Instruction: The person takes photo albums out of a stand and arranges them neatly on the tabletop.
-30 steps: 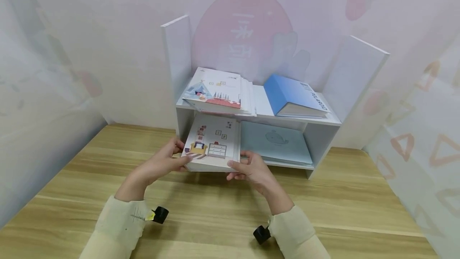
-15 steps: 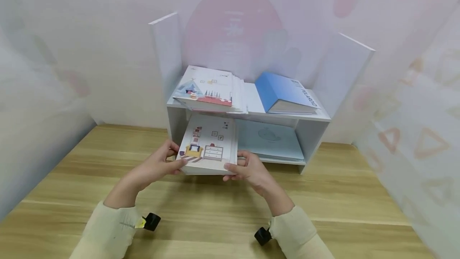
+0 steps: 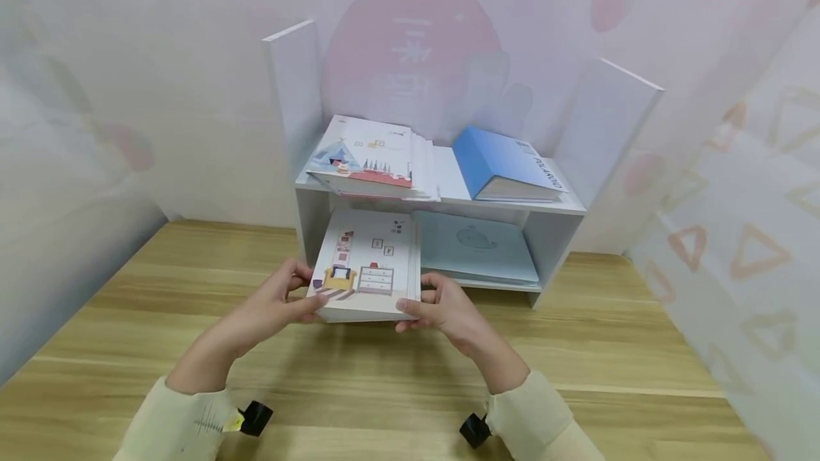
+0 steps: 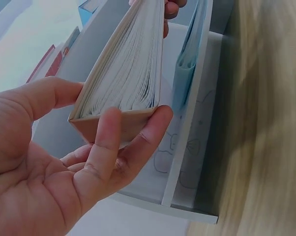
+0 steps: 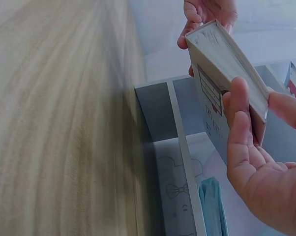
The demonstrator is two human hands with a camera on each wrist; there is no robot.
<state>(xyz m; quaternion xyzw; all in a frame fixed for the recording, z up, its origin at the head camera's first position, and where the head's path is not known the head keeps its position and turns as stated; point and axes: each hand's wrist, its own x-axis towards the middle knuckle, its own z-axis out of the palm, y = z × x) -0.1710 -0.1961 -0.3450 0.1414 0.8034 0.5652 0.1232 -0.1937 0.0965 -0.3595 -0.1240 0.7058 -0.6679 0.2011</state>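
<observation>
Both hands hold a thick white photo album (image 3: 368, 247) with a drawn sofa and dresser on its cover, in front of the shelf's lower left opening. My left hand (image 3: 272, 301) grips its near left corner, thumb on top and fingers beneath; the left wrist view shows the fanned page edges (image 4: 126, 69) between its covers. On the near right corner, my right hand (image 3: 451, 311) pinches the album the same way. The right wrist view shows the right hand's fingers (image 5: 239, 103) spread along the underside cover. The album's far end overlaps the lower compartment.
A white desktop shelf (image 3: 512, 208) stands against the printed wall cloth. Its top board bears a stack of white albums (image 3: 365, 151) at left and a blue Polaroid album (image 3: 509, 162) at right. Pale blue albums (image 3: 477, 247) lie at lower right. Wooden table (image 3: 371, 404) spreads in front.
The album has come a little farther out of the lower left compartment toward me, with both hands keeping their grip. The head view has shifted slightly. The other albums stay where they were.
</observation>
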